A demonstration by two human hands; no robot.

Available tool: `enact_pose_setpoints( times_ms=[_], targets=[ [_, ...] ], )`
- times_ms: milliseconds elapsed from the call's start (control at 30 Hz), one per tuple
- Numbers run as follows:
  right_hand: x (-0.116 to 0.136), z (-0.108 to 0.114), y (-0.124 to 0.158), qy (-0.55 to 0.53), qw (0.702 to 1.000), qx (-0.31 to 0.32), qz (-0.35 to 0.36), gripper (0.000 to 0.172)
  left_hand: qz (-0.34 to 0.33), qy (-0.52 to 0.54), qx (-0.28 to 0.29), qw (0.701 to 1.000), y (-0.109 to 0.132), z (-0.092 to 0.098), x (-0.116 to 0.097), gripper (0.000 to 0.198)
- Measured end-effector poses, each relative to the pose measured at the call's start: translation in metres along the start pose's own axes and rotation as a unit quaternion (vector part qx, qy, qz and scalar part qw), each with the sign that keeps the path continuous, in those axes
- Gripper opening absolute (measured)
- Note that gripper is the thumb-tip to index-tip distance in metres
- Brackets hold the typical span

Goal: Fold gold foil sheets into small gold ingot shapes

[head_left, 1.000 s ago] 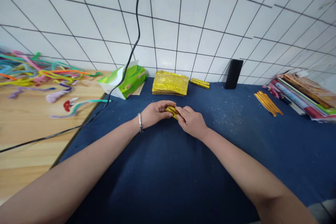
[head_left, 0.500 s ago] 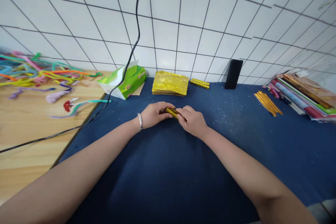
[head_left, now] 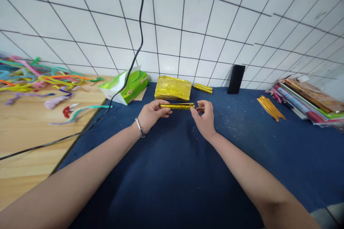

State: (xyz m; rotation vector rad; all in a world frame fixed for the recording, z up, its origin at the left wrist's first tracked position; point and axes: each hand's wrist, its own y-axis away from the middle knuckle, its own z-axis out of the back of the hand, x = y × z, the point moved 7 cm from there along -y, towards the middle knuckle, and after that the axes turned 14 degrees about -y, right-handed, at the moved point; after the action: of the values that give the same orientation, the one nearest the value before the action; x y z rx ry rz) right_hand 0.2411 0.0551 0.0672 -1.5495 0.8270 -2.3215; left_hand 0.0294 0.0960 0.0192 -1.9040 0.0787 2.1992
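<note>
A narrow strip of folded gold foil paper (head_left: 177, 106) is held level just above the blue tabletop, with a lengthwise opening along its upper side. My left hand (head_left: 153, 113) pinches its left end between thumb and fingers; a silver bracelet is on that wrist. At the other end, my right hand (head_left: 204, 118) has its thumb against the strip and its fingers curled behind, partly hidden. Right behind the strip lies a stack of gold foil sheets (head_left: 173, 88). Two folded gold pieces (head_left: 202, 88) rest to the right of the stack.
A green tissue pack (head_left: 135, 84) stands by the tiled wall, crossed by a black cable (head_left: 118, 94). Colourful pipe cleaners (head_left: 40, 75) cover the wooden table at left. To the right are a black phone (head_left: 236, 79), flat gold strips (head_left: 271, 108) and a book pile (head_left: 309, 102).
The gold strip has turned from slanted to level, and more of it shows. My hands have moved apart, the right one shifting right to the strip's end.
</note>
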Motion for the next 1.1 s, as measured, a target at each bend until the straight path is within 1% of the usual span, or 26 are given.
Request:
enact_pose_setpoints(
  times_ms=[100,267,400,500,567,633,767,900,1000,1100],
  targets=[
    [-0.008,-0.006,0.001,-0.035,0.998,0.027,-0.039,0.020,0.018,0.025,-0.005,1.000,0.001,0.000,0.001,0.037],
    [-0.015,-0.007,0.002,-0.077,0.994,0.021,-0.074,0.024,0.028,0.020,0.014,0.999,0.002,-0.004,0.003,0.037],
    [-0.020,-0.007,0.002,-0.090,0.992,0.014,-0.082,0.022,0.006,-0.065,0.048,0.997,0.004,-0.010,-0.002,0.038],
    [-0.021,-0.009,0.003,-0.096,0.992,0.016,-0.082,0.020,-0.026,-0.142,0.091,0.985,0.007,-0.019,-0.007,0.041],
    [-0.021,-0.011,0.004,-0.101,0.991,0.027,-0.084,0.019,-0.037,-0.178,0.114,0.977,0.010,-0.023,-0.009,0.043],
    [-0.021,-0.014,0.005,-0.110,0.989,0.041,-0.085,0.019,-0.038,-0.197,0.131,0.971,0.012,-0.026,-0.010,0.044],
    [-0.020,-0.018,0.006,-0.141,0.983,0.068,-0.094,0.020,-0.031,-0.195,0.157,0.968,0.013,-0.029,-0.008,0.046],
    [-0.020,-0.021,0.007,-0.181,0.971,0.094,-0.123,0.025,-0.030,-0.227,0.149,0.962,0.014,-0.027,-0.007,0.047],
    [-0.025,-0.020,0.008,-0.205,0.963,0.087,-0.150,0.029,-0.055,-0.258,0.132,0.955,0.014,-0.027,-0.010,0.044],
    [-0.028,-0.020,0.008,-0.212,0.960,0.082,-0.161,0.030,-0.072,-0.282,0.126,0.948,0.014,-0.028,-0.012,0.044]
  ],
)
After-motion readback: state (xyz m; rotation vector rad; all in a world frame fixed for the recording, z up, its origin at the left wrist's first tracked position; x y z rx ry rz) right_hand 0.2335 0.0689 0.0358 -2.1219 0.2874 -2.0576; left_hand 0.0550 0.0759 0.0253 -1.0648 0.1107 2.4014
